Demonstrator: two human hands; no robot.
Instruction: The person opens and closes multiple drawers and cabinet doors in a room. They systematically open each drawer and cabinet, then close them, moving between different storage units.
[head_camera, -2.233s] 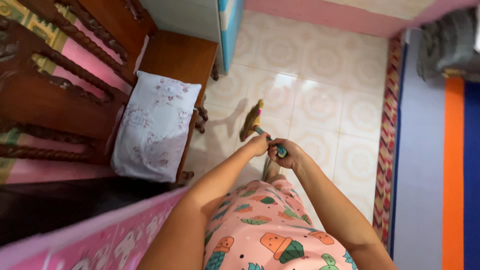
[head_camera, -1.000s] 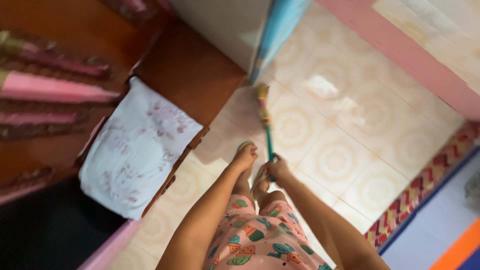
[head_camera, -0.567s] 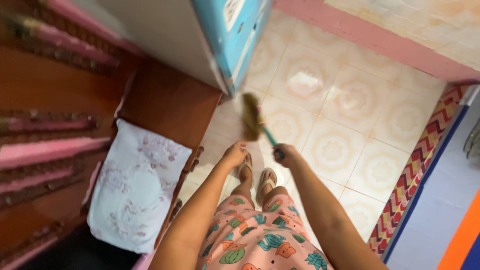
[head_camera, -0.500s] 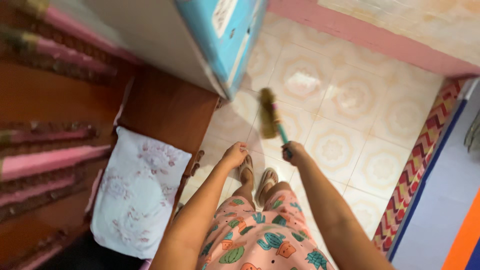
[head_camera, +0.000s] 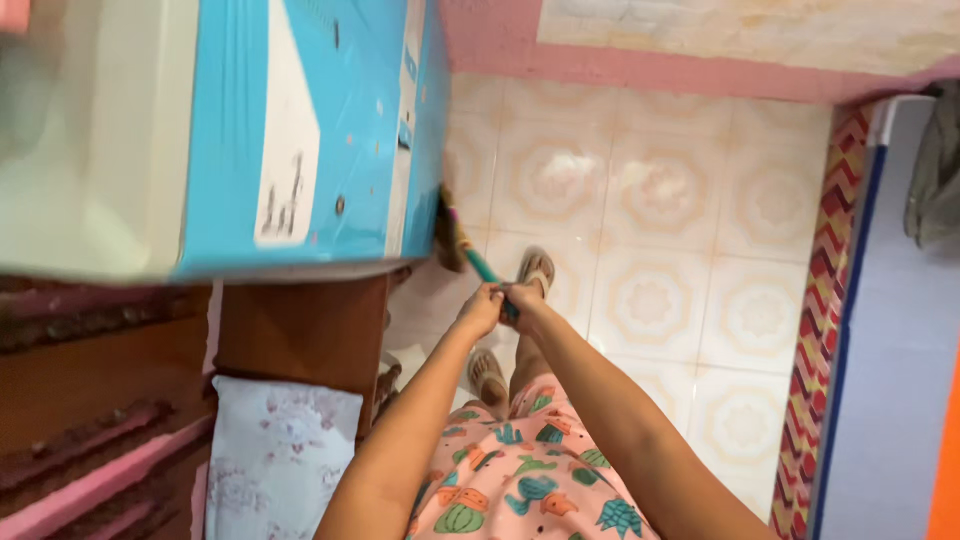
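Moved: broom (head_camera: 455, 238) head now tucked by the blue cabinet (head_camera: 300, 130) (I stepped closer).
Hands: left hand (head_camera: 480, 310) and right hand (head_camera: 520, 298) both clench the handle.
Tip: I'd sweep low, short strokes.

Bright, even daylight; soft glare on the glossy floor (head_camera: 650, 190) tiles; the blue cabinet (head_camera: 300, 130) at upper left blurred; edges slightly smeared.

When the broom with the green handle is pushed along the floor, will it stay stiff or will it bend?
The broom has a thin straight handle, so that part probably stays stiff. Its brown bristle head looks soft and would likely bend against the tiled floor. Both hands, left and right, grip it; it seems light.
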